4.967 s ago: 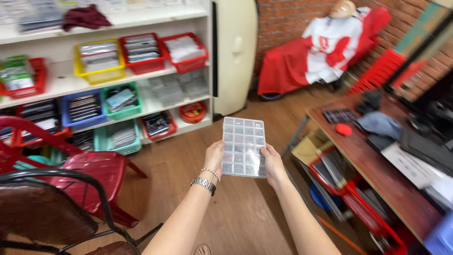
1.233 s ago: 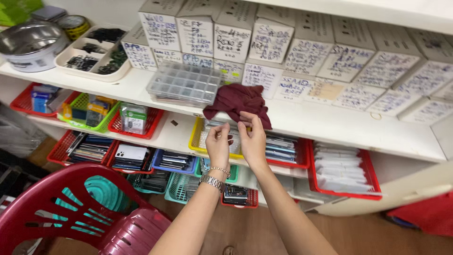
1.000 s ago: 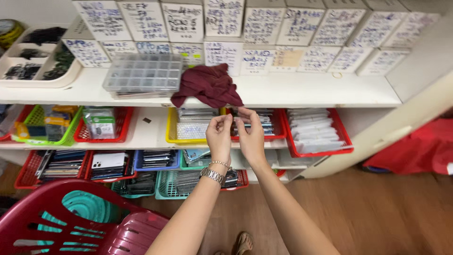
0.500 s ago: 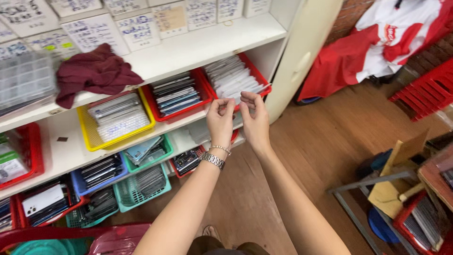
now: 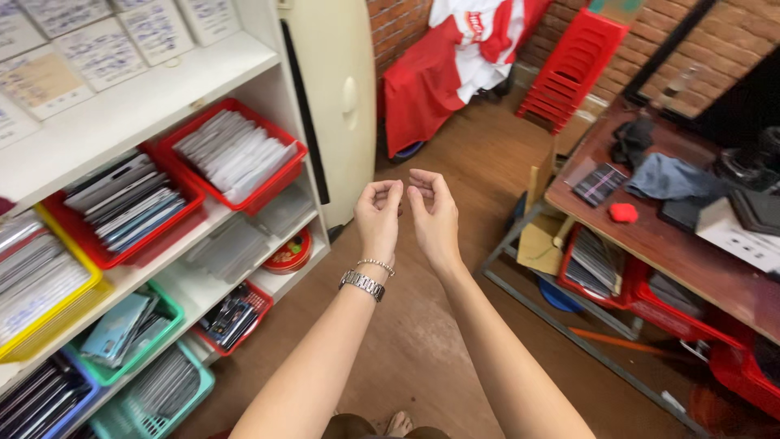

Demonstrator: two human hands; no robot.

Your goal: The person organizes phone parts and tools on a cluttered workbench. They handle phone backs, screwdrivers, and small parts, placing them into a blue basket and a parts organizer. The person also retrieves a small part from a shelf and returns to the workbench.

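Left hand [image 5: 379,213]: held up mid-air over the wood floor [image 5: 455,349], fingers curled inward, tips pinched together; whether sth. tiny is gripped can't be told. Watch [image 5: 362,284] and thin bracelet worn at the wrist.
Right hand [image 5: 433,213]: raised just beside the left, fingers bent, tips nearly touching the left's; nothing visible is clamped.
Nearest things: white shelf unit [image 5: 154,89] to the left, w/ red basket [image 5: 236,154] of pale flat packets closest to the hands.
Other baskets: 2nd red one [image 5: 126,207], yellow, green, lower down.
Right side: brown surface [image 5: 674,244] w/ small red item [image 5: 624,213] and grey cloth [image 5: 670,177].
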